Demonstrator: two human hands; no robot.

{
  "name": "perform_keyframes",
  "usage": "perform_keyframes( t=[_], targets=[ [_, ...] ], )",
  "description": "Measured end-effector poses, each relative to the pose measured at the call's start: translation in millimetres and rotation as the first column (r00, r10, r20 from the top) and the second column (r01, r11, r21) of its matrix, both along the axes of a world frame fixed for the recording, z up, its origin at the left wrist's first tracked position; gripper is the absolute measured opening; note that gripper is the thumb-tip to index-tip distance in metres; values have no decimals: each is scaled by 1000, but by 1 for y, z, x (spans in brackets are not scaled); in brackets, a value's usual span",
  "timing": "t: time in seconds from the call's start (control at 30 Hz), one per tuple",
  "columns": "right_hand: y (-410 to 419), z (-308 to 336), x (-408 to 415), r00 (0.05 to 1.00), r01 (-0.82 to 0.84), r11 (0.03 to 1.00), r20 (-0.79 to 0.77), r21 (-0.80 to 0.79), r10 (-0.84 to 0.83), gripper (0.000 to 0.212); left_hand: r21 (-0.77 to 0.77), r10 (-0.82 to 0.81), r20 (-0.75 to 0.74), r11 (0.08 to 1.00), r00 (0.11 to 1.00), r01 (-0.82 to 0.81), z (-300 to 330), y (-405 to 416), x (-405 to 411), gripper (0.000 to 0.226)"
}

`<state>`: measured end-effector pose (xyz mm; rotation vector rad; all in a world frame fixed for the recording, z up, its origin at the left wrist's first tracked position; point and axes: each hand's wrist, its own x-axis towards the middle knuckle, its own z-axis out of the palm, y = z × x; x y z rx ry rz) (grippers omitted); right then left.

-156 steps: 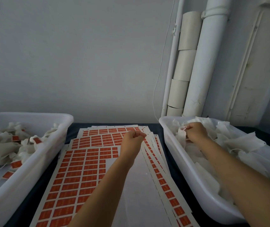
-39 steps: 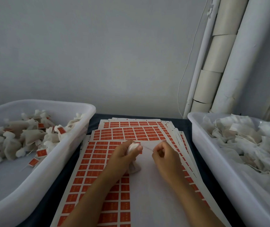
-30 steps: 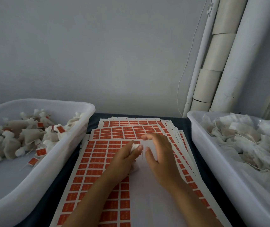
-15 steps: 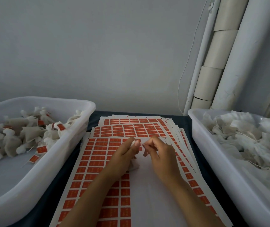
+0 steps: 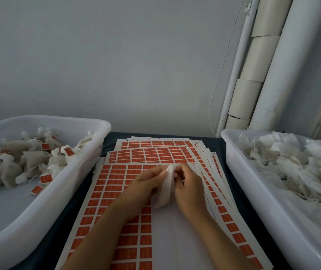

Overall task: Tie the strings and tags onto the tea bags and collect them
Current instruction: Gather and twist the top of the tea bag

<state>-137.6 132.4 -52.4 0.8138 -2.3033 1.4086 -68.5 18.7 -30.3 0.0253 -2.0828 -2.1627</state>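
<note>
My left hand (image 5: 148, 182) pinches tea bag (image 5: 165, 187) neck over tag sheets (image 5: 116, 184), steadying it; my right hand (image 5: 190, 184) pinches same neck, likely for tying. Finished bags belong in left bin (image 5: 89, 162).

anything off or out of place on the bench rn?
Nothing damaged or spilled. The label sheets are fanned out unevenly instead of squared. Left hand and right hand both pinch one tea bag over the sheets. Tagged bags sit in the left bin, untagged ones in the right bin.
</note>
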Motion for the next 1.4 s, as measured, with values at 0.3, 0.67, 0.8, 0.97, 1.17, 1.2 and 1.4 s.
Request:
perform_keyframes(
  t=[0.3, 0.67, 0.8, 0.97, 1.17, 1.2, 1.4],
  targets=[
    [-6, -4, 5, 1000, 16, 990, 10, 139, -17, 29, -110, 224, -99, 966, 970, -234, -8, 1, -5, 30],
    [1, 5, 4, 998, -42, 936, -19, 351, 52, 16, -84, 190, -267, 972, 945, -219, -10, 0, -6, 27],
    [5, 9, 5, 997, 21, 964, -80, 265, 0, 24, -107, 280, -273, 942, 920, -318, -13, -2, -9, 20],
    [10, 11, 4, 998, 7, 979, -60, 203, 6, 17, -160, 423, -298, 861, 856, -482, -16, -4, -10, 10],
    [6, 10, 11, 997, -24, 998, -68, 52, 28, 8, -255, 490, -356, 768, 796, -587, -16, -2, -10, 14],
    [4, 10, 12, 997, -38, 999, -73, 27, 40, 8, -264, 493, -367, 758, 789, -596, -15, 0, -10, 17],
    [-2, 8, 20, 988, -149, 985, -57, -93, 144, 5, -275, 418, -396, 796, 818, -540, -12, 4, -9, 43]
  ],
)
